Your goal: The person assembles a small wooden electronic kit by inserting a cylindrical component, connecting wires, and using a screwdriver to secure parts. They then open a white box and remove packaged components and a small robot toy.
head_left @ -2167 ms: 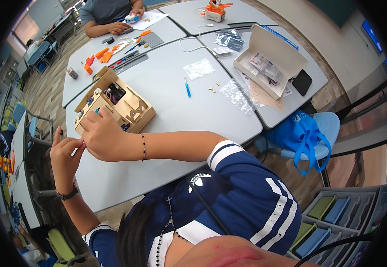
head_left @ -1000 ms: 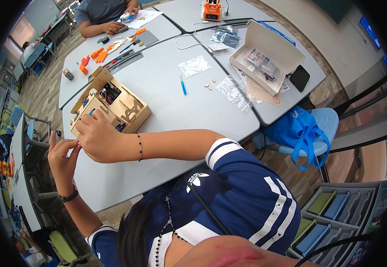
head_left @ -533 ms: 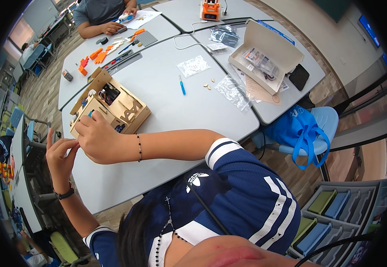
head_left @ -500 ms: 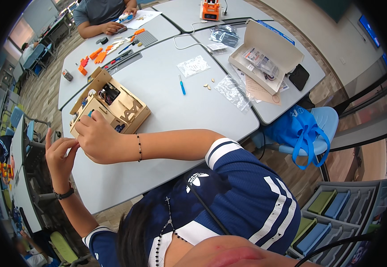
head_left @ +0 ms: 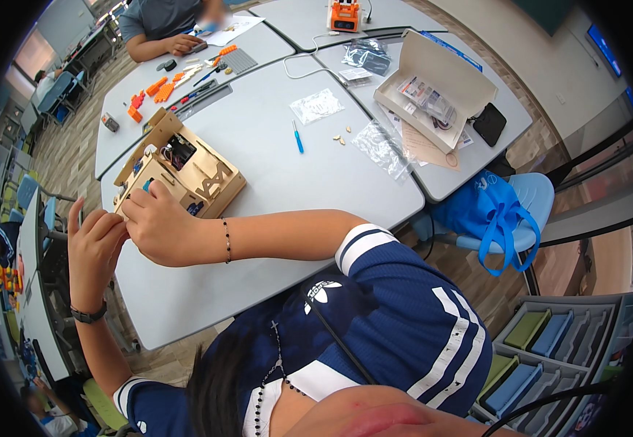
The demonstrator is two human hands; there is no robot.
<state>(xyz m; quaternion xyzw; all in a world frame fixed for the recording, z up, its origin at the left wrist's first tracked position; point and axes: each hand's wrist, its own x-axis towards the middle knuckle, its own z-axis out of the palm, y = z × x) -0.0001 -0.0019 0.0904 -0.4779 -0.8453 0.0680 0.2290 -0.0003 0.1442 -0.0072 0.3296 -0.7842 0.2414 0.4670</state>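
Note:
A light wooden box (head_left: 227,191) with cut-out slots stands at the left of the table, electronics showing in its open top. My right hand (head_left: 162,227) is closed at the box's near-left corner, its fingers curled inward. A small teal bit shows by its fingertips. Right against it is my left hand (head_left: 96,244), its thumb side hidden, one finger raised and the others bent toward the right hand's fingers. Whatever the two hands pinch is hidden behind them. A blue screwdriver (head_left: 298,138) lies farther right on the table, apart from both hands.
Small tan pieces (head_left: 341,137) and clear plastic bags (head_left: 316,107) lie right of the screwdriver. An open white carton (head_left: 436,95) stands farther right. Across the table a person sits behind orange bricks (head_left: 162,91). A blue bag (head_left: 487,215) rests on a chair.
My left hand has shifted a little left and turned, its back now showing more. The right hand and the box have hardly moved. The other person's hand has lifted.

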